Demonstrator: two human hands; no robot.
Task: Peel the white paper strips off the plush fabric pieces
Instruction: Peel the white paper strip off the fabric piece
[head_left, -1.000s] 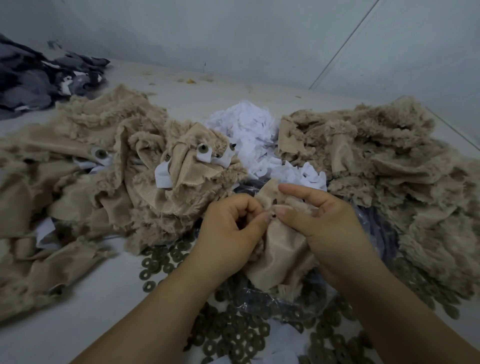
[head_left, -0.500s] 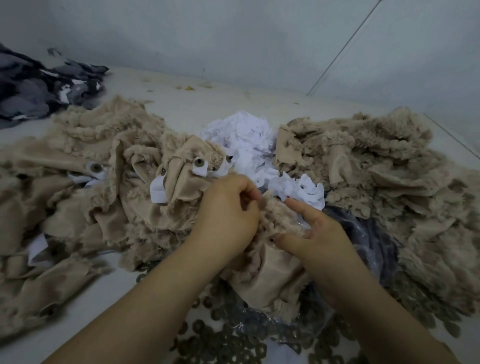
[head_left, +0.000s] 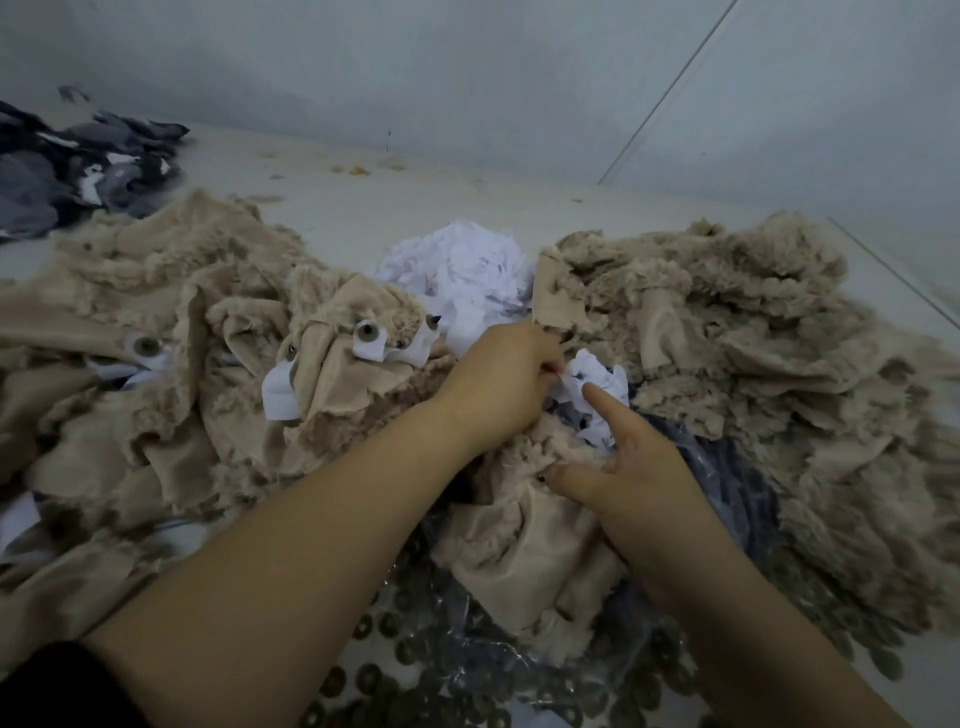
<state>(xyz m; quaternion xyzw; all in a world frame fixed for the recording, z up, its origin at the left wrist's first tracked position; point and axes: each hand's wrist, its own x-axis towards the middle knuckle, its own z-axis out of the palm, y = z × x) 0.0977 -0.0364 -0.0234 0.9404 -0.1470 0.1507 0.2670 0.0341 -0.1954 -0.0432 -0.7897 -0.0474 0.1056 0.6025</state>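
Since the earlier frame the left hand (head_left: 501, 384) has reached forward to the white paper pile (head_left: 462, 270), its fingers curled — whether they pinch a strip I cannot tell. The right hand (head_left: 631, 478) now has its forefinger straight, pointing to 12 o'clock, thumb pressing the beige plush piece (head_left: 524, 545) at centre. Heaps of plush fabric lie at 9 o'clock (head_left: 130, 374) and 3 o'clock (head_left: 779, 364); white strips with eye buttons (head_left: 370, 340) cling to the left heap. Dark ring washers (head_left: 395, 649) scatter at 6 o'clock — on a pale tabletop (head_left: 415, 202). Grey fabric (head_left: 67, 161) sits at 10 o'clock beneath a pale wall (head_left: 363, 62).
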